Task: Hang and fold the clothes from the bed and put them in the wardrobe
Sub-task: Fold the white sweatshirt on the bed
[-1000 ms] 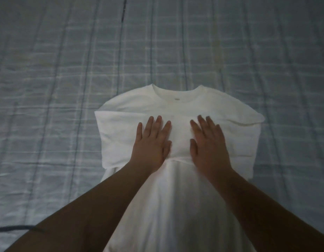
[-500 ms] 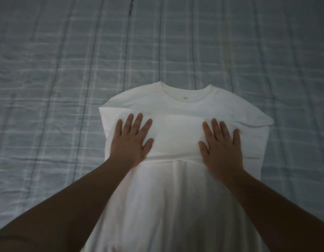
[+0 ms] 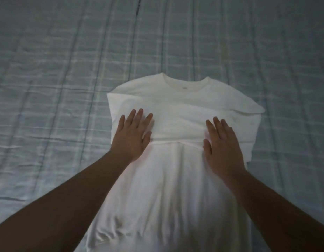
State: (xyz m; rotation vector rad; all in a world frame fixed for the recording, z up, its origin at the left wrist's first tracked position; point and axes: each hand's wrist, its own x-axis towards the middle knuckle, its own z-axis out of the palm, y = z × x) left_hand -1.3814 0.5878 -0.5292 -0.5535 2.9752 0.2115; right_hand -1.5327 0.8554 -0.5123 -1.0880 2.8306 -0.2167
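Pressing flat on the white shirt (image 3: 177,179) lying on the bed (image 3: 57,88), the left hand (image 3: 133,136) and right hand (image 3: 222,147) are gripping nothing, fingers straight; sliding palms are risking dragging the folded-in sleeves (image 3: 177,124) loose or bunching wrinkles.

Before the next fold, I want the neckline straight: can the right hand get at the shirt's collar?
Probably yes. The right hand lies flat on the white shirt, nearer the person than the collar, with only smooth cloth between; nothing blocks a forward reach.
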